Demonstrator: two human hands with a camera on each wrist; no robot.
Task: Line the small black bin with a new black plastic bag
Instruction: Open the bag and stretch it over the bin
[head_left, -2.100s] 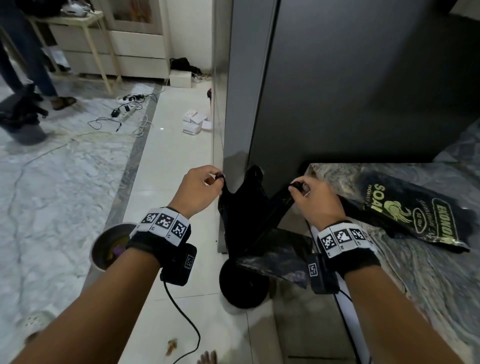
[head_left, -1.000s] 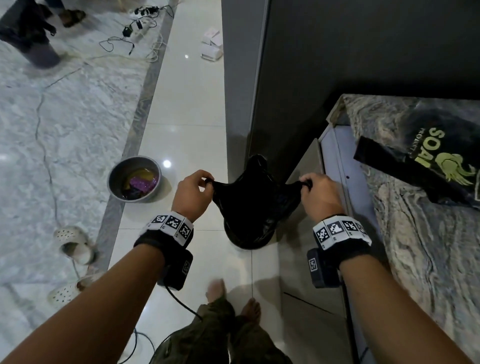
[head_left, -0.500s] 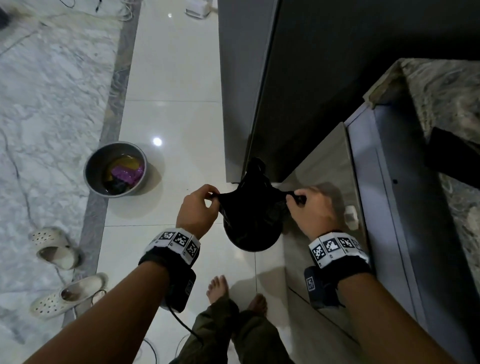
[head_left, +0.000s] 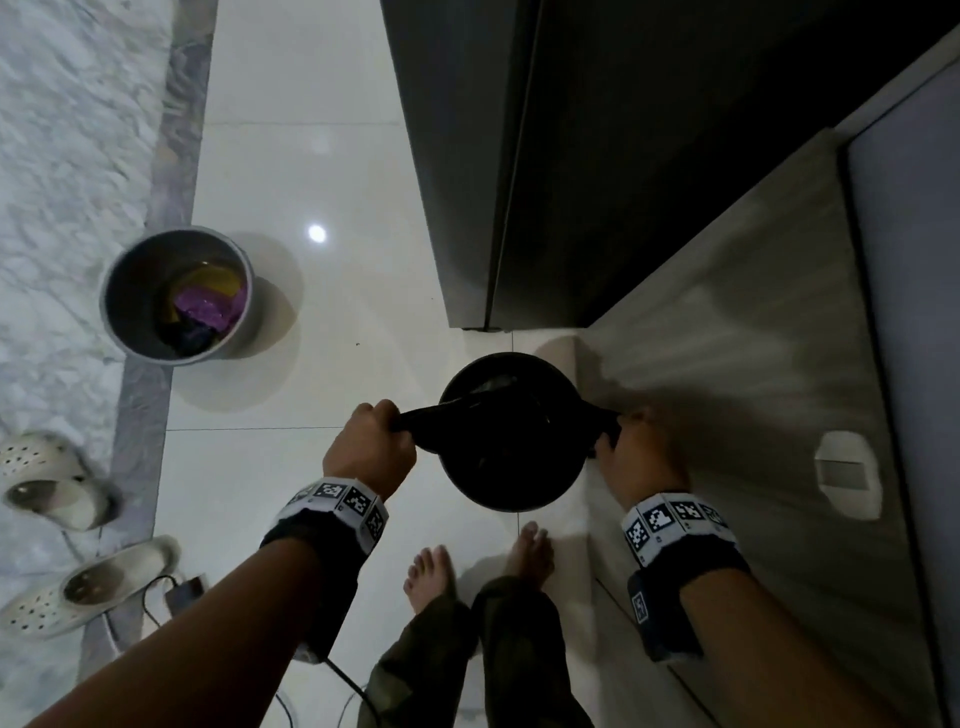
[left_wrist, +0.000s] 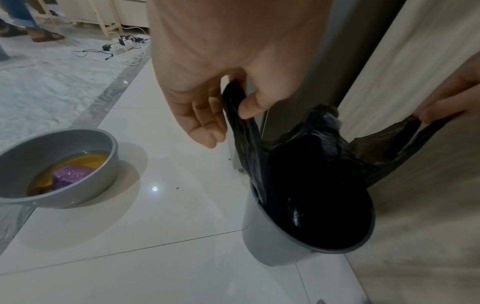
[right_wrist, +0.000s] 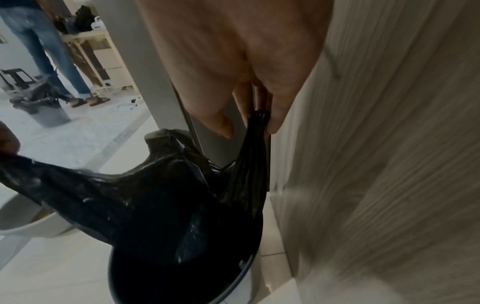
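The small black bin (head_left: 510, 503) stands on the white tiles beside a cabinet. A black plastic bag (head_left: 493, 415) is stretched open over it, with its lower part hanging inside the bin (left_wrist: 267, 246). My left hand (head_left: 385, 422) grips the bag's left handle loop, thumb and fingers curled round it (left_wrist: 235, 107). At the bin's right side, my right hand (head_left: 617, 437) pinches the other handle (right_wrist: 258, 117). The bag (right_wrist: 155, 195) sags between both hands above the bin's rim (right_wrist: 235, 276). A third flap of the bag (left_wrist: 324, 115) sticks up at the back.
A grey basin (head_left: 176, 296) with water and a purple item sits to the left. White clogs (head_left: 83, 582) lie near a cable. A dark tall appliance (head_left: 571, 156) and a wood-grain cabinet door (head_left: 753, 312) close in the right. My bare feet (head_left: 431, 571) are just behind the bin. A person (right_wrist: 52, 51) stands far off.
Both hands have come down from counter height with the bag, and its bottom has gone into the bin. My view has tilted down to the floor.
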